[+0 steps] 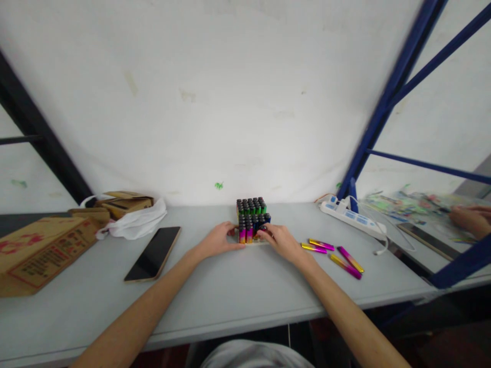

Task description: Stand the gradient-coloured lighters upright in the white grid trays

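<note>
Several upright lighters with black tops stand in tight rows on the table, green ones [252, 209] at the back and pink-and-yellow ones [246, 234] at the front left. My left hand [222, 239] rests against the left side of the front rows, thumb and fingers apart. At the front right of the block, my right hand [279, 239] pinches a lighter [262, 229] by its dark top. Several loose pink-and-yellow lighter bodies [346, 266] lie on the table to the right of my right hand.
A black phone [154, 253], a white plastic bag [137, 221] and a cardboard box [45, 251] are on the left. A white power strip [353, 219] lies at the right beside a blue metal frame [378, 130]. Beyond it is another person's hand [472, 220].
</note>
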Demonstrator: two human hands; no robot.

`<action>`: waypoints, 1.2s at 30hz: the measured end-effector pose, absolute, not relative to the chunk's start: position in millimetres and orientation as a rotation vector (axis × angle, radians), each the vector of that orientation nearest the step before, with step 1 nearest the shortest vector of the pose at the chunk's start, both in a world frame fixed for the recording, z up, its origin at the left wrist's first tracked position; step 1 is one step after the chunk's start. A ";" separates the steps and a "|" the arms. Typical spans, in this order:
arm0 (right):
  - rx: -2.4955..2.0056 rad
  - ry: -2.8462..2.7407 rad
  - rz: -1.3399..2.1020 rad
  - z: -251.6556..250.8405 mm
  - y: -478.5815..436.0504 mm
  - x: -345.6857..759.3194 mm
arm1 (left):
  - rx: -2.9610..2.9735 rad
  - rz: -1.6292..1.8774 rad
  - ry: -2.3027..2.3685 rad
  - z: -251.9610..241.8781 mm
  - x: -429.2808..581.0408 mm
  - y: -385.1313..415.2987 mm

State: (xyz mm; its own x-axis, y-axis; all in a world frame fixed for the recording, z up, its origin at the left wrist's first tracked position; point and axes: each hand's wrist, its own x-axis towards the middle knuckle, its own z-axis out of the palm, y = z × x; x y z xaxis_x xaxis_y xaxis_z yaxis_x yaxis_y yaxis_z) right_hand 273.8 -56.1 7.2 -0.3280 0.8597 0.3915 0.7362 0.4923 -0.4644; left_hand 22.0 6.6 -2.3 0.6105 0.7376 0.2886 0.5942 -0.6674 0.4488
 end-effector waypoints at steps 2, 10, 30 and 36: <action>-1.397 -2.195 0.193 7.7 -56.2 269.6 | 2.524 0.661 1.086 -2.7 21.9 6.5; -1.660 -2.263 -0.081 15.0 -60.8 255.7 | 2.525 0.663 1.110 -3.0 21.7 6.8; -1.798 -2.108 0.278 24.5 -111.4 461.3 | 2.533 0.647 1.077 -2.7 20.4 10.7; -1.754 -2.011 0.286 15.5 -105.6 452.0 | 2.546 0.659 1.067 -6.1 19.2 13.2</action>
